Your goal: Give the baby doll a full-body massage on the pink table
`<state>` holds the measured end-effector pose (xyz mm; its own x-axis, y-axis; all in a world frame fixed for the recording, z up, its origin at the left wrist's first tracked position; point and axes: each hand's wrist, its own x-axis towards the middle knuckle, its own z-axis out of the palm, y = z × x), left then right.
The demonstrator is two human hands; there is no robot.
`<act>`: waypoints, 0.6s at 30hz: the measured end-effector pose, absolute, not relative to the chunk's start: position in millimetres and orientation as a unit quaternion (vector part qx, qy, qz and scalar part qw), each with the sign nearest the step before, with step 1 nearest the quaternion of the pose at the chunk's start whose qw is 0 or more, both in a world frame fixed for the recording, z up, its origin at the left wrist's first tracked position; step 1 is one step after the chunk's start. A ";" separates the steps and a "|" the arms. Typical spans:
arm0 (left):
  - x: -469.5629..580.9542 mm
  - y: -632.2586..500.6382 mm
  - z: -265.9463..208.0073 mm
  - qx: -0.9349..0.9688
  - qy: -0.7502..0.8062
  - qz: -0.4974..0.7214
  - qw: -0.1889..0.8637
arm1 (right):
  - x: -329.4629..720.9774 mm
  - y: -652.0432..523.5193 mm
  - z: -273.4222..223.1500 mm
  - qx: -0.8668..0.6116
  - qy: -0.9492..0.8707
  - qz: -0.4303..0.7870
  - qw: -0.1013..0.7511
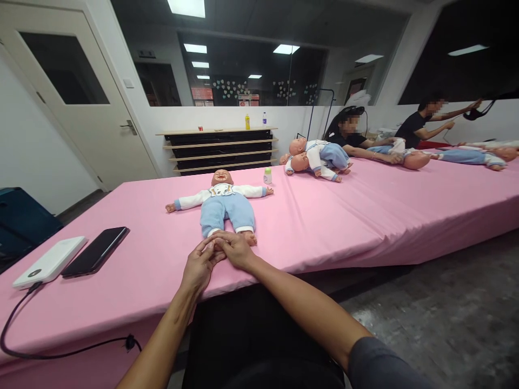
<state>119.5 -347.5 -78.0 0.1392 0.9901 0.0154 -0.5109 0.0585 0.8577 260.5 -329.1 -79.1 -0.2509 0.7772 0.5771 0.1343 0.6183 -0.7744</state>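
A baby doll (227, 208) lies on its back on the pink-covered table, arms spread, in a white top with an animal face and light blue trousers. Its head points away from me. My left hand (201, 260) and my right hand (235, 249) come together over one of its feet, at the image left, with fingers closed around it. That foot is mostly hidden beneath them. The doll's other bare foot shows beside my right hand. A small clear bottle with a green cap (267, 175) stands near the doll's outstretched hand.
A white power bank (51, 262) with a black cable and a black phone (96, 252) lie at the left. More dolls (318, 158) are piled farther right. Two people sit along the table, one (348, 132) handling a doll. A low shelf (221, 151) stands behind.
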 end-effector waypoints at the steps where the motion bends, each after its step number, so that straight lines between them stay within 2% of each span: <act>1: 119.5 -347.9 -77.3 0.374 0.318 0.576 0.654 | 260.5 -329.4 -78.6 -0.309 -0.731 0.303 0.527; 18: 116.7 -345.1 -79.7 0.353 0.306 0.562 0.683 | 259.2 -337.0 -68.8 -0.330 -0.734 0.277 0.526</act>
